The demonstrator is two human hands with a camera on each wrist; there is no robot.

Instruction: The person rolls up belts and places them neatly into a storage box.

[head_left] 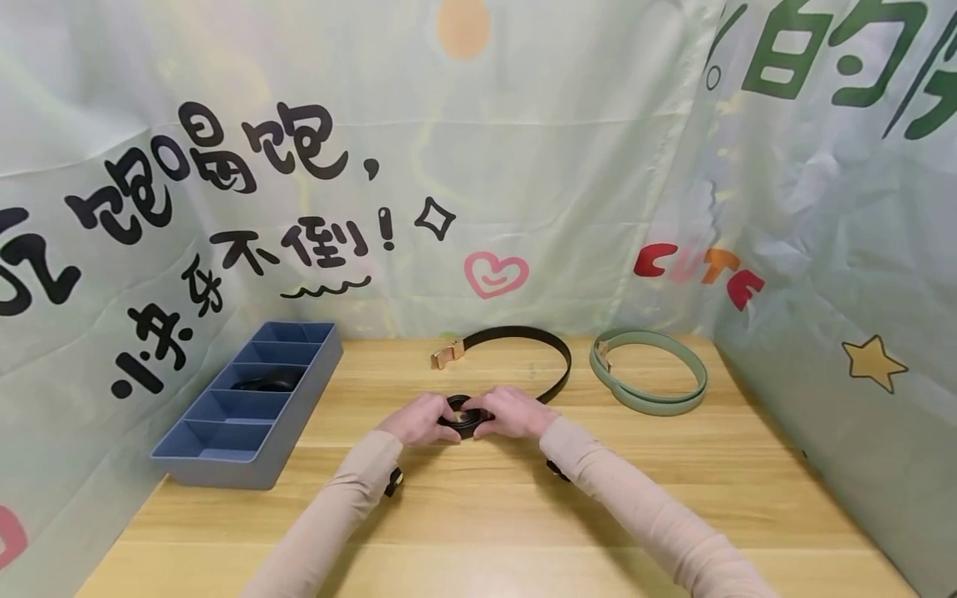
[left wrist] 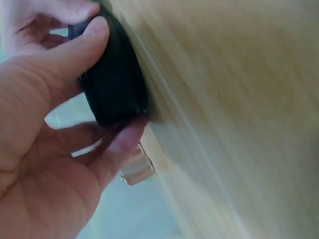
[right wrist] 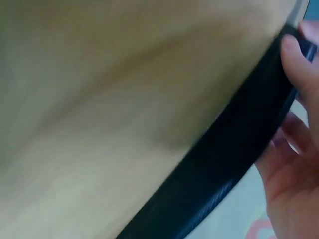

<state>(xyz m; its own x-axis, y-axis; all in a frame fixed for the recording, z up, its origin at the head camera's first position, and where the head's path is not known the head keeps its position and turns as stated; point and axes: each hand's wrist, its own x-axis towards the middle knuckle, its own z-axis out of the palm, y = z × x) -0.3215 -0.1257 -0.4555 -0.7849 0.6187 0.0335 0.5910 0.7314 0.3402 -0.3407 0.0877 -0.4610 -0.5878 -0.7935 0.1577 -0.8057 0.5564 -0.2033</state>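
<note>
Both hands hold a small coil of black belt (head_left: pixel 468 428) at the middle of the table. My left hand (head_left: pixel 420 421) grips its left side; in the left wrist view the thumb lies on the dark outer face. On the opposite side, my right hand (head_left: pixel 514 413) pinches the coil between thumb and fingers. A hint of gold shows inside the coil. From behind the right hand, a black strap (head_left: pixel 562 349) curves back and around to a rose-gold buckle (head_left: pixel 449 355). The right wrist view shows a long black strap (right wrist: pixel 214 149) stretching away from the fingers.
A blue-grey divided box (head_left: pixel 299 415) stands at the left, with a dark coiled item (head_left: pixel 271 381) in one compartment. At the back right lies a coiled green belt (head_left: pixel 658 407). Printed cloth (head_left: pixel 568 183) hangs around the wooden table (head_left: pixel 463 515).
</note>
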